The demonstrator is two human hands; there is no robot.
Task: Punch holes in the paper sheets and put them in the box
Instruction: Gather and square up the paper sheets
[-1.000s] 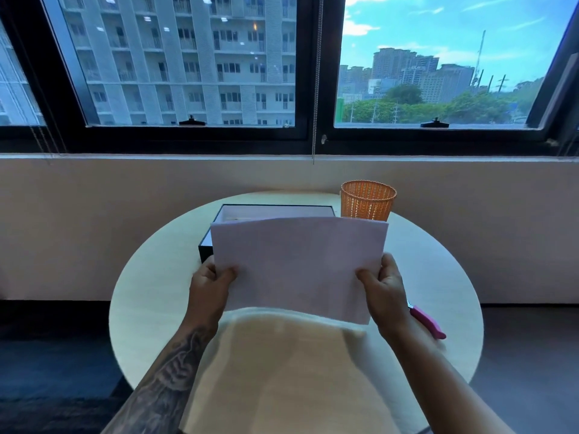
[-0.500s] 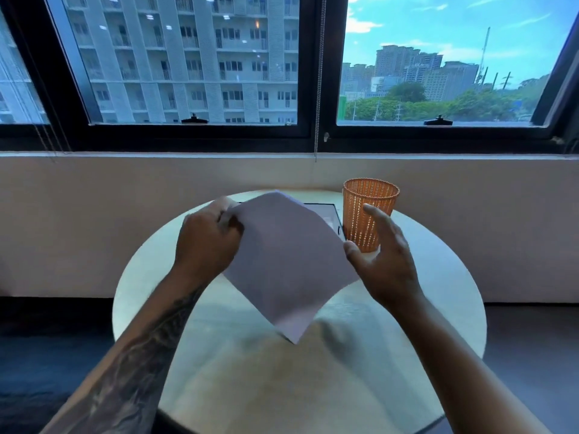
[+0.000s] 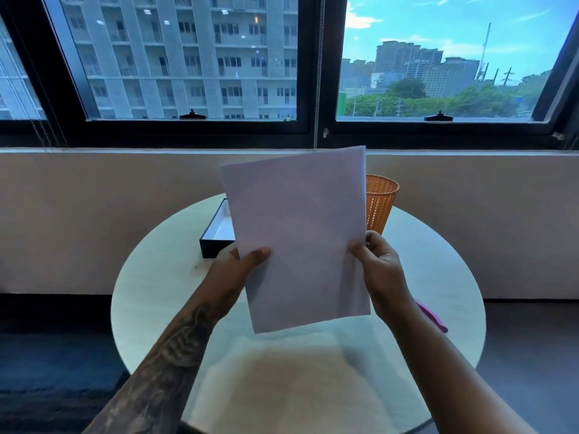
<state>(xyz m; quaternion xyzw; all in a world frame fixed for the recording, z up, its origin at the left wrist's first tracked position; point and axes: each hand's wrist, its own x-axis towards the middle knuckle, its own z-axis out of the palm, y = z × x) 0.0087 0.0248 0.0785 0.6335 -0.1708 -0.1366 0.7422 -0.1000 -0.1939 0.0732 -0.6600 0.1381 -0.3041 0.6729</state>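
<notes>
I hold a white paper sheet [image 3: 300, 236] upright in portrait position above the round table. My left hand [image 3: 233, 267] grips its left edge with the thumb on the front. My right hand [image 3: 377, 267] pinches its right edge. Behind the sheet, a black box [image 3: 216, 236] with a white inside sits open on the table, mostly hidden by the paper. A pink tool [image 3: 434, 317], partly hidden by my right forearm, lies on the table at the right.
An orange mesh cup [image 3: 380, 202] stands at the back of the pale round table [image 3: 150, 292], right of the box. A soft white blurred mass [image 3: 282, 380] covers the table's near part. A wall and windows rise behind.
The sheet went from landscape to a diagonal tilt, held by the left hand alone, to upright portrait and higher. My right hand let go, then took the right edge again.
</notes>
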